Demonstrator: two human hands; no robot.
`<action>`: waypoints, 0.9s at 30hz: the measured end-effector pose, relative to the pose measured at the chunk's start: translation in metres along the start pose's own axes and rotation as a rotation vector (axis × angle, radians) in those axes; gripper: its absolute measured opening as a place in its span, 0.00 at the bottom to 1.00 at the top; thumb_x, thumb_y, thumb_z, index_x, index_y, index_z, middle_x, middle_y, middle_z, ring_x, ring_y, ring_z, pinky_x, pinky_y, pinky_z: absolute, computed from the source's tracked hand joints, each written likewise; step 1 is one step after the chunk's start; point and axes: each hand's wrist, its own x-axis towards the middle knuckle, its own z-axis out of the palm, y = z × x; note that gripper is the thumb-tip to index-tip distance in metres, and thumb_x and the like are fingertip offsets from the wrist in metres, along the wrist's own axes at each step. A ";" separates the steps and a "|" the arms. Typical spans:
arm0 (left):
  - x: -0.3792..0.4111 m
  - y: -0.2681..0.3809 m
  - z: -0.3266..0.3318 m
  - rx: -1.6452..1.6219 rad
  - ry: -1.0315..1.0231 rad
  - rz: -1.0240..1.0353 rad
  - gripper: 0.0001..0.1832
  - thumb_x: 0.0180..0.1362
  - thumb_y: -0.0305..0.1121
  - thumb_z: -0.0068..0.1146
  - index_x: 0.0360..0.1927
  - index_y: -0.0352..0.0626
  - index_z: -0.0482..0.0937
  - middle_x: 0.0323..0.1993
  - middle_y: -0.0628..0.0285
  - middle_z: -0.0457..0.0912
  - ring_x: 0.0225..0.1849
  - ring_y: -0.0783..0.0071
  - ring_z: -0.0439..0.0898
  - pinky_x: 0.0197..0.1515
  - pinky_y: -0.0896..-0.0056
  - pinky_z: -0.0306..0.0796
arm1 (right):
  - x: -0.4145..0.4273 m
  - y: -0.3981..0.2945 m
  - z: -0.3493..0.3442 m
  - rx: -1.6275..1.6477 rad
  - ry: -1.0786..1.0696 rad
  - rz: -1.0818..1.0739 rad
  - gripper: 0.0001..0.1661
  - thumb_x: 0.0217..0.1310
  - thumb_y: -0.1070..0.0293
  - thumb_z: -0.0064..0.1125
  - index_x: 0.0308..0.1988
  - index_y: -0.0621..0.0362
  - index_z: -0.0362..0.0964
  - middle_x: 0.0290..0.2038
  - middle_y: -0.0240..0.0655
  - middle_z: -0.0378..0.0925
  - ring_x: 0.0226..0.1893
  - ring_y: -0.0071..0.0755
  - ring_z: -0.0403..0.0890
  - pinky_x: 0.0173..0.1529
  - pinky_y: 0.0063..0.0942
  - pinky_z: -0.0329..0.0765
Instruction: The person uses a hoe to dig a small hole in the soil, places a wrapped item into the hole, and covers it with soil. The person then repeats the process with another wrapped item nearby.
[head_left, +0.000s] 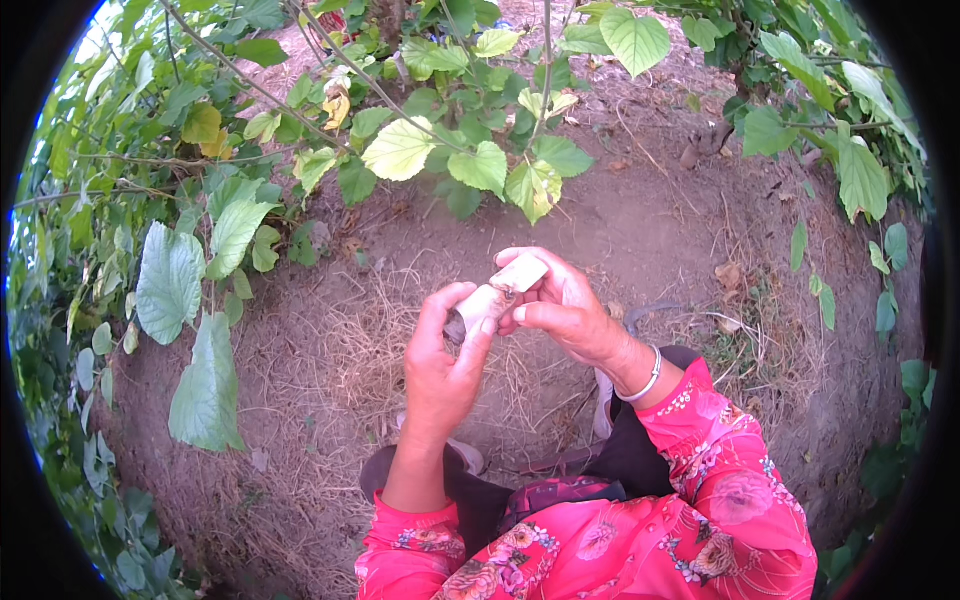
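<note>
A small pale object (487, 304), whitish with a brown, rough middle, is held between my two hands above the bare soil; its exact kind cannot be told. My left hand (452, 337) grips its lower left part between thumb and fingers. Around its upper right part are the thumb and fingers of my right hand (559, 296). A metal bangle (651, 375) circles my right wrist. Something greyish shows under the object beside my left fingers, mostly hidden.
Leafy branches (480, 169) hang across the top, with large leaves (204, 390) at the left and more foliage (859, 165) at the right. Dry grass (375, 352) lies on the soil below my hands. My shoes (466, 456) and dark-trousered knees are near the bottom.
</note>
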 end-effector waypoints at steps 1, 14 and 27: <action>0.000 0.000 -0.001 0.000 0.004 0.008 0.19 0.57 0.26 0.59 0.52 0.35 0.71 0.45 0.57 0.76 0.47 0.70 0.77 0.50 0.71 0.70 | 0.000 0.000 0.000 0.007 -0.006 -0.001 0.32 0.54 0.74 0.59 0.59 0.62 0.59 0.45 0.35 0.73 0.44 0.28 0.78 0.45 0.29 0.79; 0.002 0.007 -0.001 0.194 0.049 0.269 0.19 0.51 0.20 0.59 0.49 0.35 0.72 0.45 0.48 0.77 0.47 0.54 0.78 0.49 0.63 0.72 | -0.002 -0.006 0.004 -0.062 0.019 0.011 0.25 0.64 0.64 0.54 0.57 0.61 0.61 0.44 0.35 0.74 0.38 0.26 0.79 0.43 0.27 0.80; 0.006 0.008 0.003 0.349 0.077 0.388 0.23 0.48 0.19 0.60 0.51 0.35 0.73 0.47 0.48 0.76 0.50 0.50 0.76 0.51 0.58 0.71 | -0.003 -0.004 -0.003 -0.114 -0.037 0.149 0.20 0.67 0.59 0.53 0.51 0.61 0.69 0.34 0.32 0.77 0.29 0.23 0.79 0.36 0.21 0.78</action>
